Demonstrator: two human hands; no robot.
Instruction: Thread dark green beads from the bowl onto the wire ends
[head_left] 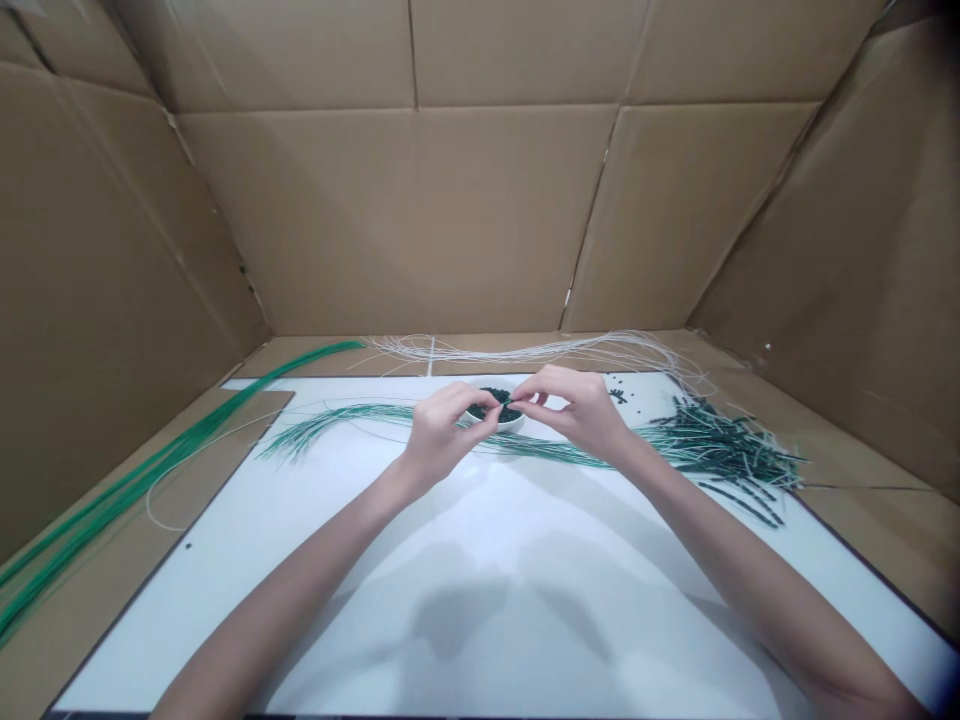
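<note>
Over a white bowl (512,427) of small dark green beads (495,395), my two hands meet fingertip to fingertip. My left hand (442,430) is closed in a pinch on the bowl's left side. From the right, my right hand (577,400) pinches too, thumb against forefinger. A tiny dark green bit shows between the fingertips, too small to name. Behind and below the hands runs a long bundle of thin green strands (559,450), its loose ends fanning out at left. Its right part leads to a heap of dark, beaded-looking strands (720,440).
Several dark beaded lengths (742,500) lie apart on the white board (480,560). Loose beads (619,395) are scattered right of the bowl. Thin white strands (525,352) stretch along the back; a thick green bundle (150,470) lies at left. Cardboard walls (390,220) enclose the board.
</note>
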